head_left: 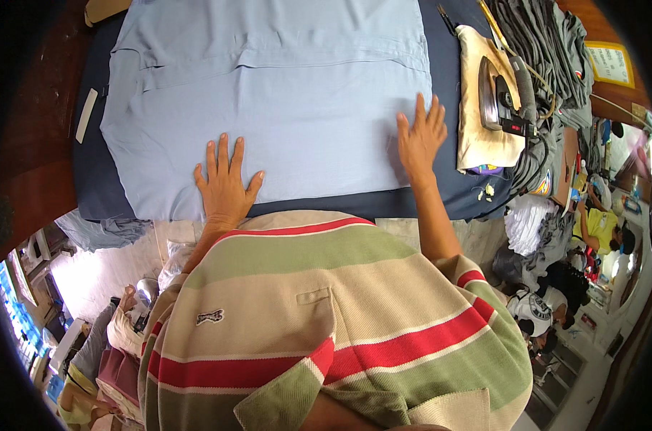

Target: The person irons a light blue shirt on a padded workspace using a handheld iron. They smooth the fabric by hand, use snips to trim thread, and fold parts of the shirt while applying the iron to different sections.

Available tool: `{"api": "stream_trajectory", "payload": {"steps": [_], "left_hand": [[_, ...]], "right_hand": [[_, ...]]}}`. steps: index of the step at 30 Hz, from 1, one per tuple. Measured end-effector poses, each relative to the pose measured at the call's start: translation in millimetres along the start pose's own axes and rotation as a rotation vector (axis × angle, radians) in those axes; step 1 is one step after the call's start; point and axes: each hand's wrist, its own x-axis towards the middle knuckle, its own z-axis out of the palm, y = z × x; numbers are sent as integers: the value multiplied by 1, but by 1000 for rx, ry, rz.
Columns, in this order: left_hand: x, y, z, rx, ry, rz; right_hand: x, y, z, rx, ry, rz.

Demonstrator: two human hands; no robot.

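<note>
A light blue shirt-like garment (297,122) lies spread over a dark navy ironing table (448,194), with a seam and small folds across its upper part. My left hand (227,185) rests on its near left part, fingers spread and holding nothing. Over its right edge is my right hand (421,138), fingers apart and nothing in them; whether it presses the cloth or hovers just above I cannot tell. Beyond that hand, a black-handled electric iron (502,97) sits on a folded, scorched cream cloth (477,147).
Grey garments (545,50) are piled at the far right, beside a yellow-framed sign (609,63). A cord runs from the iron. A pale flat strip (86,115) lies at the table's left. People work at the right, one in a yellow top (595,228). Clothes heap below the table.
</note>
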Motion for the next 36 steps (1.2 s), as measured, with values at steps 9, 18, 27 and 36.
{"api": "stream_trajectory", "payload": {"steps": [9, 18, 27, 36], "left_hand": [[-2, 1, -6, -76, 67, 16], [-6, 3, -2, -101, 146, 15], [0, -106, -23, -96, 586, -706], [-2, -190, -9, -296, 520, -937]], "right_hand": [[92, 54, -8, -184, -5, -86], [214, 247, -118, -204, -47, 97], [212, 220, -128, 184, -121, 157], [115, -48, -143, 83, -249, -388]]}}
